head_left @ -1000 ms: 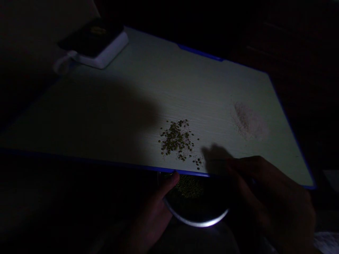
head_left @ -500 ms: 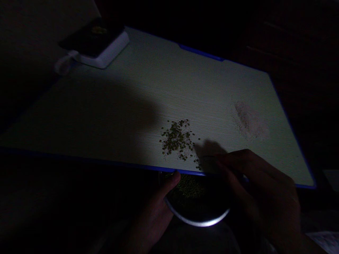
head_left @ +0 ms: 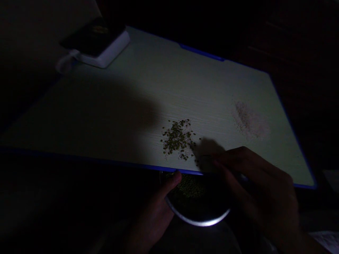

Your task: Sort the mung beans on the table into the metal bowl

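Observation:
My left hand [head_left: 159, 208] is closed on the rim of a metal bowl [head_left: 202, 223], its thumb up against the board's near edge. Green mung beans [head_left: 192, 187] lie inside the bowl, which sits just below that edge. My right hand [head_left: 259, 187] pinches a thin dark stick [head_left: 203, 155], low over the board; its exact kind is too dark to tell. Left of the stick's tip, a scattered heap of mung beans [head_left: 176, 137] lies on the pale board, mixed with pinkish grains. A few beans are close to the near edge, in my right hand's shadow.
A pale blue-edged board [head_left: 159, 81] spans the view. On its right lies a pile of pinkish grains [head_left: 250, 121]. A white box-like device with a dark top [head_left: 113, 47] and a strap stands at the far left. The surroundings are very dark.
My right hand and the stick have shifted slightly left. The few beans by the near edge have moved a little or fallen into shadow. My left hand and the bowl are nearly still.

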Available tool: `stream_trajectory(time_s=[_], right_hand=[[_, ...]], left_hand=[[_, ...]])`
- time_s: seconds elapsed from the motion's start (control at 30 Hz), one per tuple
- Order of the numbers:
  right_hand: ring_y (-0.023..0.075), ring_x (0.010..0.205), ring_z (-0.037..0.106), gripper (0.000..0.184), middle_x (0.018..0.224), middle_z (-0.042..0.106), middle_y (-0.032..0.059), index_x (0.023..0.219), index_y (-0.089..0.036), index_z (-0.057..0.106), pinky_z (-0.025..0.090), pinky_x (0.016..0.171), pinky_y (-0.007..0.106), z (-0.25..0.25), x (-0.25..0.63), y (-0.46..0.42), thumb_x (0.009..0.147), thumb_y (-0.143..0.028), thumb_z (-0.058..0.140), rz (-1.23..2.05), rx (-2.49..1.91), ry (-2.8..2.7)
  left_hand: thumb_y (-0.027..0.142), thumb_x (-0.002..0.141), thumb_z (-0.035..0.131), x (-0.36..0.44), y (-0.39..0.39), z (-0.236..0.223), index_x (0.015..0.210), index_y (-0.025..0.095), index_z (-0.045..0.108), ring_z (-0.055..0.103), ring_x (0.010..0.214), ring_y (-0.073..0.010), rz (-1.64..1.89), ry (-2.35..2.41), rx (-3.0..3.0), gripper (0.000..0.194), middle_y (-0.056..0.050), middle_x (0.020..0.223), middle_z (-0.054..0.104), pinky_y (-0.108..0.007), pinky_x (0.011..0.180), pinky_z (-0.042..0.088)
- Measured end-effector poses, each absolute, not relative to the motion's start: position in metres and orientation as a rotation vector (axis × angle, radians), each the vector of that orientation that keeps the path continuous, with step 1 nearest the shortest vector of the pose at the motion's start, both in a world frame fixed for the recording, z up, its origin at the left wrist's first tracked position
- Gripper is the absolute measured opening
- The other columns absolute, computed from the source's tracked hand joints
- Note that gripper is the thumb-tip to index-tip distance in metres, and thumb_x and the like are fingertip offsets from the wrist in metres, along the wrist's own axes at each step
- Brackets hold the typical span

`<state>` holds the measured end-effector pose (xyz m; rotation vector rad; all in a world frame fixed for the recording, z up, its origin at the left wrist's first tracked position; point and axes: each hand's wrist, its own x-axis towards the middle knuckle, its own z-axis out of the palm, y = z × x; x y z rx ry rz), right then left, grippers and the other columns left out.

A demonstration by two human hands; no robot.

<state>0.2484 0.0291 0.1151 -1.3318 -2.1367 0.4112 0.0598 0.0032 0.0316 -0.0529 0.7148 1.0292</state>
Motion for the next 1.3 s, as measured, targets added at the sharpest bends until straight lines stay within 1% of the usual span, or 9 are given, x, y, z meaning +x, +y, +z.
stream_trajectory(time_s=[0.13,0.27,0.57,0.73,0.87,0.93,1.07,1.13,1.3], right_hand=[[0.0114,0.084,0.073,0.02,0.094,0.076,0.0048,0.108,-0.018,0.075,0.059,0.072,0.019,0.114,0.248,0.029,0.095,-0.007,0.065,0.417,-1.342,-2.142],[0.0117,0.083,0.073,0.019,0.091,0.075,0.0039,0.105,-0.018,0.075,0.059,0.072,0.02,0.114,0.245,0.027,0.094,-0.005,0.066,0.448,-1.291,-2.127],[0.0176,0.084,0.074,0.022,0.093,0.076,0.0061,0.11,-0.021,0.075,0.061,0.068,0.028,0.114,0.245,0.031,0.095,-0.008,0.064,0.455,-1.279,-2.135],[0.016,0.082,0.072,0.021,0.09,0.074,0.0064,0.109,-0.018,0.075,0.059,0.065,0.025,0.116,0.243,0.031,0.095,-0.007,0.065,0.464,-1.227,-2.154],[0.0154,0.08,0.072,0.021,0.091,0.074,0.0065,0.109,-0.017,0.075,0.059,0.064,0.024,0.119,0.245,0.028,0.094,-0.006,0.064,0.463,-1.212,-2.188],[0.0157,0.08,0.072,0.019,0.091,0.074,0.0067,0.107,-0.018,0.075,0.059,0.063,0.024,0.12,0.248,0.027,0.095,-0.008,0.064,0.451,-1.256,-2.174],[0.0169,0.084,0.073,0.018,0.094,0.074,0.0067,0.108,-0.021,0.075,0.06,0.066,0.027,0.12,0.255,0.027,0.096,-0.012,0.066,0.45,-1.308,-2.146],[0.0167,0.084,0.073,0.019,0.094,0.074,0.0066,0.11,-0.021,0.075,0.06,0.065,0.027,0.12,0.256,0.027,0.097,-0.012,0.065,0.469,-1.297,-2.184],[0.0151,0.082,0.072,0.016,0.092,0.075,0.0065,0.107,-0.019,0.075,0.058,0.064,0.025,0.121,0.256,0.03,0.098,-0.012,0.063,0.461,-1.255,-2.201]], left_hand=[[0.025,0.086,0.083,0.06,0.003,0.031,0.127,0.028,0.077,0.066,0.135,-0.0331,1.012,0.722,-0.076,0.042,-0.005,0.117,0.086,-0.05,0.122,0.042],[0.025,0.084,0.085,0.059,0.0,0.025,0.114,0.028,0.082,0.065,0.135,-0.032,1.023,0.73,-0.092,0.03,-0.004,0.122,0.085,-0.047,0.122,0.041],[0.025,0.088,0.081,0.06,0.0,0.026,0.135,0.029,0.073,0.067,0.132,-0.0343,1.032,0.711,-0.043,0.048,-0.007,0.127,0.082,-0.051,0.119,0.044],[0.026,0.087,0.081,0.061,0.002,0.032,0.137,0.032,0.072,0.068,0.131,-0.033,1.031,0.716,-0.039,0.051,-0.005,0.124,0.084,-0.047,0.117,0.046],[0.027,0.088,0.08,0.06,0.004,0.034,0.14,0.03,0.07,0.068,0.132,-0.034,1.022,0.72,-0.047,0.053,-0.006,0.127,0.083,-0.049,0.119,0.045],[0.026,0.086,0.082,0.058,0.003,0.034,0.136,0.03,0.072,0.067,0.133,-0.0336,1.022,0.717,-0.051,0.051,-0.005,0.127,0.083,-0.049,0.12,0.044],[0.028,0.082,0.088,0.057,0.001,0.03,0.11,0.027,0.083,0.066,0.134,-0.0333,1.001,0.741,-0.072,0.028,-0.003,0.121,0.085,-0.047,0.121,0.044],[0.029,0.081,0.089,0.057,0.0,0.028,0.105,0.025,0.083,0.066,0.134,-0.0342,0.997,0.741,-0.076,0.025,-0.004,0.12,0.085,-0.048,0.12,0.045],[0.025,0.085,0.084,0.058,0.001,0.025,0.129,0.028,0.076,0.064,0.137,-0.0328,1.028,0.709,-0.06,0.045,-0.004,0.128,0.082,-0.049,0.122,0.043]])
